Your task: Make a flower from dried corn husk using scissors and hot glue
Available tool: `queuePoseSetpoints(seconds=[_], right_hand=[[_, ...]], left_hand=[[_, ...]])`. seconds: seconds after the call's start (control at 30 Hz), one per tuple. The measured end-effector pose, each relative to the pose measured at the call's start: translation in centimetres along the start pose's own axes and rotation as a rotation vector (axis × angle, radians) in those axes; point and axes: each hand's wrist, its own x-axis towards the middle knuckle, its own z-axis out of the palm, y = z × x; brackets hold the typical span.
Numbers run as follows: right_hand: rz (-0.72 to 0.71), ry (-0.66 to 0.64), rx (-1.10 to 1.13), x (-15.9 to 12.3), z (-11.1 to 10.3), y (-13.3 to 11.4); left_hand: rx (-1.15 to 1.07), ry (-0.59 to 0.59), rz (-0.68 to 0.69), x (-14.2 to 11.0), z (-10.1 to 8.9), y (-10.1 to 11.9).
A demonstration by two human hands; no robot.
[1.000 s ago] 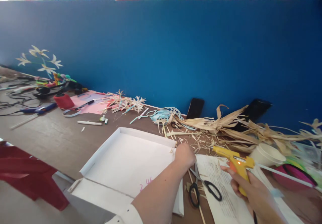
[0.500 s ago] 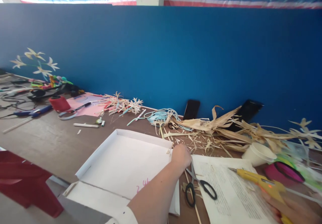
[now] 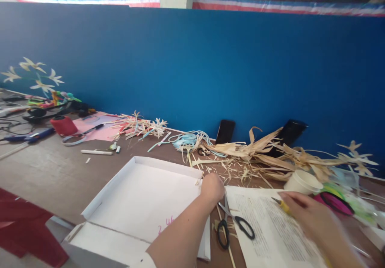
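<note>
My left hand is closed at the right edge of an open white cardboard box; what its fingers hold is hidden. Beneath it, black-handled scissors lie open across a thin stick and the edge of a printed paper sheet. My right hand is over a yellow glue gun, covering most of it; only the nozzle end shows clearly, above the sheet. I cannot tell whether the fingers grip the gun. Near those fingers stands a pale cup.
Dried husk strips and scraps lie along the blue partition, with two dark phones, one phone leaning upright. A pink-and-black band sits at right. Leftward are red thread, husk flowers and cables.
My right hand has moved from the glue gun's handle up and forward over its body. My left hand stays at the box edge. The view has shifted slightly.
</note>
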Motion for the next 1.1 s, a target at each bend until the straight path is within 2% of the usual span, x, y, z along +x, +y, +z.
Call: queuePoseSetpoints(seconds=[0.13,0.27,0.4,0.57,0.8,0.97,1.1], right_hand=[[-0.179,-0.115,-0.228,2.0,3.9,-3.9],[-0.315,-0.076,-0.470,3.5,6.3,-5.1],[-0.404,-0.058,-0.620,4.2,7.4,-5.7],[-0.463,-0.076,-0.707,4.3,7.6,-6.3],[-0.486,-0.021,-0.673,3.4,6.6,-6.5],[-0.500,0.075,-0.592,2.4,5.9,-7.0],[-0.471,0.085,-0.438,1.3,5.5,-7.3]], left_hand=[[-0.005,0.006,0.035,0.3,0.4,-0.3],[0.011,0.013,0.044,0.6,0.8,-0.6],[0.026,0.015,0.035,0.5,0.8,-0.6],[0.040,0.005,0.045,0.4,0.5,-0.5],[0.007,-0.005,0.023,0.5,0.7,-0.5],[-0.064,0.026,0.018,0.5,1.0,-0.8],[-0.114,0.056,-0.011,0.5,1.1,-0.7]])
